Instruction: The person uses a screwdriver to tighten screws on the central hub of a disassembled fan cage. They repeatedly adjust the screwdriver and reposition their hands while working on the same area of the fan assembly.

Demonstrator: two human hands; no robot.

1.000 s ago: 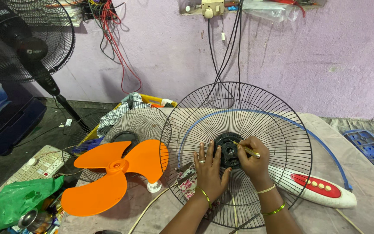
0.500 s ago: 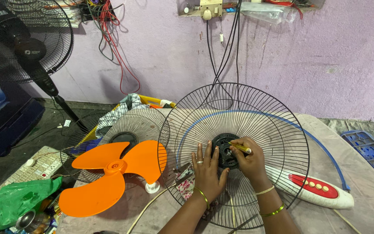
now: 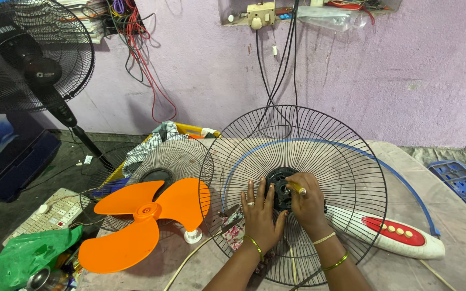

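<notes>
Centre of the frame now: a round black wire fan guard [image 3: 297, 161] stands tilted up off the cloth-covered work surface [image 3: 459, 242], its black plastic hub [image 3: 279, 186] right in the middle; the left hand [image 3: 261, 215] lies flat against the wires just left of and below that hub, fingers spread and straight, gripping nothing; the right hand [image 3: 306, 205] sits on the hub's right side, fingers curled tight around a small yellow-handled tool [image 3: 297, 188], whose tip I cannot make out against the hub; behind the guard, lower right, a white fan body with a red button panel [image 3: 400, 234] lies on its side, and a thin blue hoop [image 3: 400, 183] curves over it towards the right edge.

Left of centre, an orange three-bladed plastic fan blade [image 3: 141, 218] rests over a second, smaller wire guard [image 3: 163, 161] lying flat, well apart from both hands; a crumpled green plastic bag [image 3: 31, 253] sits in the lower left corner; a black pedestal fan [image 3: 28, 54] stands at upper left before the lilac wall [image 3: 384, 81]; black cables [image 3: 276, 70] hang down from a wall socket board [image 3: 259, 13] at top centre.
</notes>
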